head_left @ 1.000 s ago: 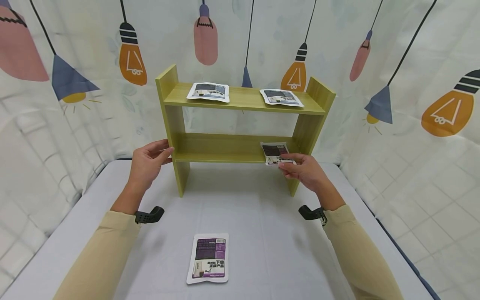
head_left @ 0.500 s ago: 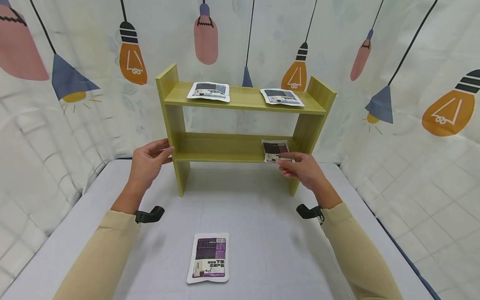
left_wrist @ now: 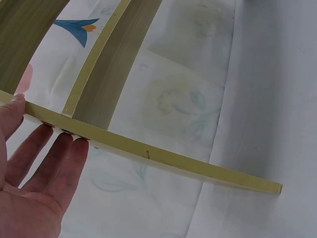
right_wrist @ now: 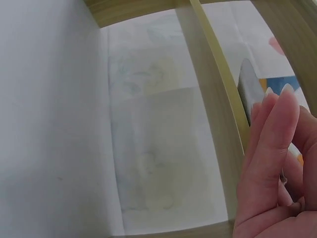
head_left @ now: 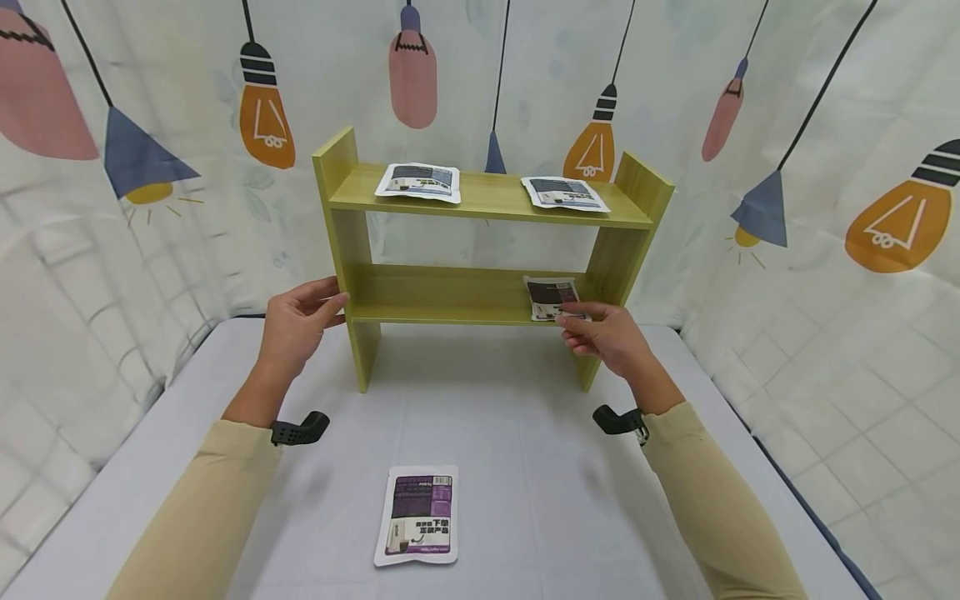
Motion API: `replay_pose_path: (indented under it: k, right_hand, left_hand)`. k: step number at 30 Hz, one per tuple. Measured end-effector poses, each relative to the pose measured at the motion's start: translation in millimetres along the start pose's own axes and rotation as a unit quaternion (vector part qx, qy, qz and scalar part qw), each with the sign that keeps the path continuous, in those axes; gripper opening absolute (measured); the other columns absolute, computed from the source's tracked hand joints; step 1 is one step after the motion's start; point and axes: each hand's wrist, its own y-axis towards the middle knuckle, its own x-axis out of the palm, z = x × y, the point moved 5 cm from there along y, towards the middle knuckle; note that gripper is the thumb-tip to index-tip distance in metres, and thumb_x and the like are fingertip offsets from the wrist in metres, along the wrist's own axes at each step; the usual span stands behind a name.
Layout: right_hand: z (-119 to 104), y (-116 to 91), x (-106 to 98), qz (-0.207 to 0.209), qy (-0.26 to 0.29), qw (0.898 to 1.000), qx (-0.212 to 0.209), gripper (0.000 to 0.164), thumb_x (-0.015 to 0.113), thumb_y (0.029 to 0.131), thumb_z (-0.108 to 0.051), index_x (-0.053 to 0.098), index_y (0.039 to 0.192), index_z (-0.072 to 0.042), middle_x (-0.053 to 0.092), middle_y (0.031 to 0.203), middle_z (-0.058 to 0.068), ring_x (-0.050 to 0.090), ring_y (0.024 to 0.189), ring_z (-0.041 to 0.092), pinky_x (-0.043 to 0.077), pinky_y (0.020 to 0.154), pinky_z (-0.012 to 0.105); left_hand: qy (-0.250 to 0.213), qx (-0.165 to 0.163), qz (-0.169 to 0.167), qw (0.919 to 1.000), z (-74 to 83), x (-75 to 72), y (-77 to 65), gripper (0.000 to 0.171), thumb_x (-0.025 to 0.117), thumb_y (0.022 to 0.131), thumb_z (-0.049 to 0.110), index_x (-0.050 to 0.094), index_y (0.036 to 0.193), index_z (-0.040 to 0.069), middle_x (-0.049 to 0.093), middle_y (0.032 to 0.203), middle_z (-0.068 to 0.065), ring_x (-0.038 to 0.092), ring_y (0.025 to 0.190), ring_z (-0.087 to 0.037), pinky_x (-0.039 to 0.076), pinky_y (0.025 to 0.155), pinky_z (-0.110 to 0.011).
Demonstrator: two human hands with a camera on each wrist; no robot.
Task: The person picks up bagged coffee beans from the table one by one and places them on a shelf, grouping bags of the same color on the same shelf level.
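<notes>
A small two-tier wooden shelf [head_left: 480, 312] stands on the cloth-covered table. My left hand [head_left: 298, 323] holds its left side panel, thumb at the front edge and fingertips against the outer face; in the left wrist view, the side panel [left_wrist: 148, 151] runs past those fingers. On the right part of the lower board, my right hand [head_left: 603, 333] pinches the near right corner of a purple-and-white pouch [head_left: 550, 293]. The pouch's edge [right_wrist: 250, 87] appears beyond the fingertips in the right wrist view, close over the board. Part of the pouch is hidden by the fingers.
Two blue-and-white pouches, one left [head_left: 417, 182] and one right [head_left: 566, 195], lie on the upper board. Another purple-and-white pouch [head_left: 417, 517] lies on the table [head_left: 525, 467] near the front. A patterned curtain [head_left: 480, 67] hangs behind and at both sides.
My right hand has slid the pouch slightly farther back onto the lower board. The left hand stays at the side panel.
</notes>
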Motion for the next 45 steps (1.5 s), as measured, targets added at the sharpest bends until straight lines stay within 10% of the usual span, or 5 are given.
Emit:
replay_pose_path:
  k: [45]
  right_hand:
    - [-8.4,3.2,1.3,0.008,-0.055,0.998,0.020,0.056,0.074,0.096,-0.028,0.057,0.144,-0.005,0.072,0.071,-0.001,0.066,0.057,0.007,0.059,0.056,0.019]
  left_hand:
    - [-0.006,-0.003,-0.002,1.0000,-0.7,0.6,-0.5,0.054,0.070,0.097,0.037,0.060,0.145,0.015,0.061,0.146,-0.011,0.067,0.106,0.002,0.059,0.084,-0.015]
